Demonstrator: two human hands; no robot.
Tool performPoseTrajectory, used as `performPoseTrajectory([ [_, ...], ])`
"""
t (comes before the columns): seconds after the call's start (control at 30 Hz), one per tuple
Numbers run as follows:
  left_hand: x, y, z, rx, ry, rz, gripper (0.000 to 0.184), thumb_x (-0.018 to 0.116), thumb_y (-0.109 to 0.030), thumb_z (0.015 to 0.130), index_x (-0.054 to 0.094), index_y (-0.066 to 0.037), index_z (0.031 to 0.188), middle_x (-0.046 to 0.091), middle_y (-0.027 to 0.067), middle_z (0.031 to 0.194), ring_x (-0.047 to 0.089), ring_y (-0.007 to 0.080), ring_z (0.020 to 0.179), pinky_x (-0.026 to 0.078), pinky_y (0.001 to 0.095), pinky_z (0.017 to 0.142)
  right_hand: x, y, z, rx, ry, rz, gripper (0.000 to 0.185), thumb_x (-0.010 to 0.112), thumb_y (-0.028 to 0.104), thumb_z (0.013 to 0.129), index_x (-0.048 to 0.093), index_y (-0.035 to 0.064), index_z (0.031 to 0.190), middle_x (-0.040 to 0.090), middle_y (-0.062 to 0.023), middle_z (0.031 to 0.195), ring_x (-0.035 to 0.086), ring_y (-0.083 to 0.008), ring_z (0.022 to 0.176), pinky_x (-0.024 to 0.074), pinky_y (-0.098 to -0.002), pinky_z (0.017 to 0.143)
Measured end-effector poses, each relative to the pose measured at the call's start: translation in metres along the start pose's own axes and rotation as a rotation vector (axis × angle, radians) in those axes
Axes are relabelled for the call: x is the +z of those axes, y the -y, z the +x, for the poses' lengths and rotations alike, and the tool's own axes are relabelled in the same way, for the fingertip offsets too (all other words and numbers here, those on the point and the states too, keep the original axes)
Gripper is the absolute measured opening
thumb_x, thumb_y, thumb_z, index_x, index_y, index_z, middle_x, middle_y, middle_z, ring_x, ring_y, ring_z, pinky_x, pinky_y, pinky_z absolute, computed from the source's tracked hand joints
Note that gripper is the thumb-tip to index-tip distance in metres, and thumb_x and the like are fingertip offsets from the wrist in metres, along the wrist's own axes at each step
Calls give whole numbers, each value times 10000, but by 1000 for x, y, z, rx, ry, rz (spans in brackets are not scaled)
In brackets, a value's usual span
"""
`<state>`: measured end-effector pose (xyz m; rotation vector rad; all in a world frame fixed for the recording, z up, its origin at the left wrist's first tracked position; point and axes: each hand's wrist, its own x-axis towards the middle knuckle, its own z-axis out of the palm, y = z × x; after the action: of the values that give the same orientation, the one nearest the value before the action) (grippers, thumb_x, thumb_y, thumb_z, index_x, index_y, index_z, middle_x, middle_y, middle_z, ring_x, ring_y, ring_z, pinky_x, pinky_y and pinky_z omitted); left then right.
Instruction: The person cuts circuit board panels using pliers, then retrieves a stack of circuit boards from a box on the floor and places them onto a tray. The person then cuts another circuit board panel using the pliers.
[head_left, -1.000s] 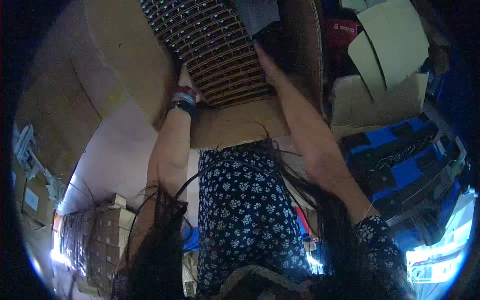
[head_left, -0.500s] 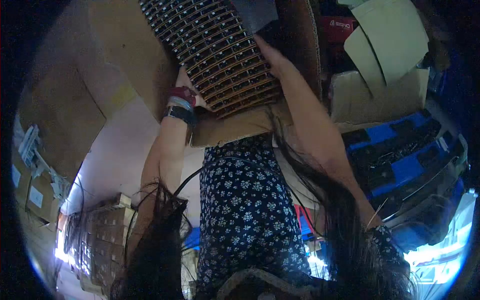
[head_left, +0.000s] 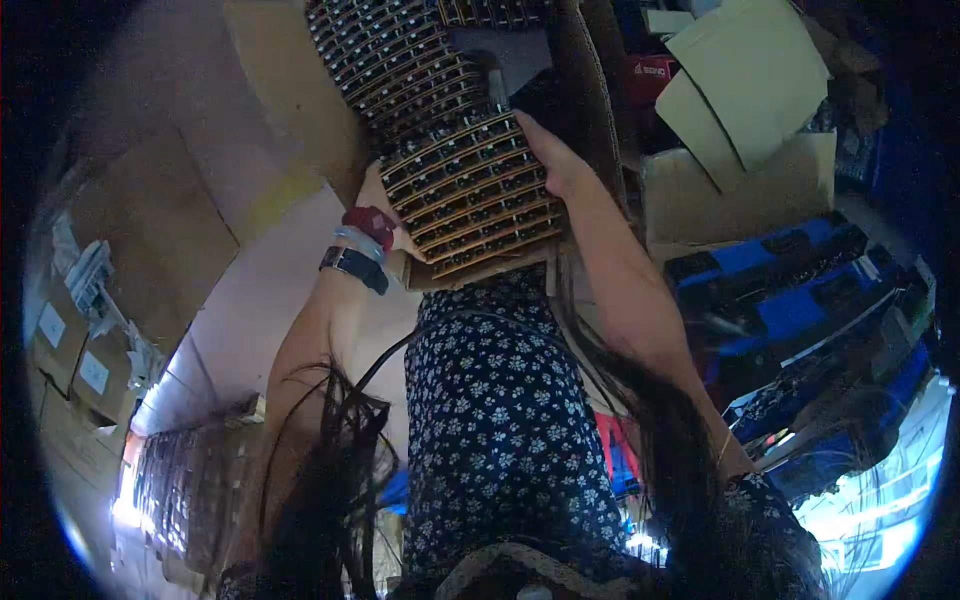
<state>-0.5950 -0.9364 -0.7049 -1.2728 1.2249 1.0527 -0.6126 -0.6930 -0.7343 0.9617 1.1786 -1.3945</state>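
A stack of slatted brown strips with small dark parts (head_left: 470,195) is between my two hands, at the near side of an open cardboard box (head_left: 300,95). My left hand (head_left: 385,215) holds its left edge, fingers partly hidden beneath. On its right edge lies my right hand (head_left: 545,150), closed round the side, with fingertips hidden. More rows of the same strips (head_left: 390,60) stand in the box just beyond, and another group (head_left: 490,12) is at the top.
Pale cardboard sheets (head_left: 750,80) lean at the upper right above a cardboard piece (head_left: 740,195). Blue and black crates (head_left: 790,300) stand at the right. Cartons (head_left: 95,370) are at the far left, and stacked boxes (head_left: 200,480) at the lower left.
The near part of the strips has come apart from the rows behind and tilted up towards me between my hands. More strips show at the top as the view has shifted.
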Motion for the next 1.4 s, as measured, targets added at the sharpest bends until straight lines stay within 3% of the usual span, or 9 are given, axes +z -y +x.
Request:
performPoseTrajectory([
  [0.03, 10, -17, -48, -288, -16, -497, 879, 411, -701, 836, 128, -223, 1517, 102, 113, 1572, 129, 403, 1408, 230, 644, 1039, 0, -3, -4, -42, 15, 40, 747, 341, 598, 943, 122, 174, 1518, 76, -91, 1579, 87, -269, 1446, 187, -432, 1139],
  [0.23, 6, -17, -16, -248, -60, -444, 881, 443, -692, 827, 133, -240, 1518, 91, 124, 1569, 119, 411, 1406, 210, 658, 1037, 11, 5, -23, -56, -160, -34, 739, 420, 559, 942, 192, 139, 1506, 204, -112, 1548, 273, -280, 1384, 294, -447, 1097],
  [0.47, 22, -6, 27, -275, -101, -367, 887, 481, -681, 816, 140, -260, 1518, 77, 137, 1566, 107, 420, 1402, 186, 675, 1035, -24, -17, -11, -27, -46, 72, 750, 301, 642, 932, 48, 248, 1519, 15, -66, 1582, 35, -316, 1447, 108, -572, 1138],
  [0.6, 28, -13, -66, -282, -107, -388, 898, 488, -697, 799, 166, -246, 1507, 158, 111, 1555, 196, 393, 1373, 214, 658, 1037, -21, -17, -20, -47, -67, 57, 787, 328, 662, 915, 67, 227, 1518, 28, -83, 1578, 53, -330, 1442, 130, -587, 1137],
  [0.77, 4, 9, -69, 3, 205, -540, 818, 506, -683, 793, 419, -119, 1379, 406, 164, 1416, 401, 400, 1247, 295, 637, 1008, 23, 19, -115, -85, -181, -19, 876, 385, 699, 876, 88, 179, 1515, 57, -102, 1572, 82, -341, 1436, 151, -598, 1135],
  [0.83, -13, 20, -49, 134, 536, -685, 726, 485, -653, 833, 503, -105, 1308, 518, 156, 1320, 486, 363, 1171, 353, 580, 1000, 31, 17, -122, -98, -278, 60, 783, 456, 608, 903, 248, 118, 1478, 250, -127, 1510, 293, -295, 1348, 289, -444, 1070],
  [0.9, -16, 17, -78, 144, 527, -676, 693, 460, -640, 850, 512, -119, 1304, 522, 148, 1319, 481, 362, 1179, 350, 588, 1001, 32, 13, -130, -116, -330, 113, 740, 492, 562, 916, 328, 88, 1459, 347, -139, 1479, 399, -272, 1305, 359, -366, 1037],
  [1.03, -28, 21, -138, 215, 475, -659, 626, 403, -603, 895, 523, -142, 1302, 533, 127, 1315, 486, 353, 1186, 360, 587, 998, 46, -3, -159, -325, -72, 222, 811, 422, 626, 912, 241, 78, 1482, 180, -164, 1542, 199, -328, 1414, 205, -502, 1141],
  [1.4, -73, 31, -232, 748, 190, -428, 659, 407, -598, 904, 461, -127, 1363, 519, 108, 1334, 506, 321, 1195, 418, 540, 978, 117, 2, -229, -824, -211, 263, 570, 452, 449, 968, 496, 12, 1332, 487, -152, 1352, 426, -244, 1270, 287, -332, 1081],
])
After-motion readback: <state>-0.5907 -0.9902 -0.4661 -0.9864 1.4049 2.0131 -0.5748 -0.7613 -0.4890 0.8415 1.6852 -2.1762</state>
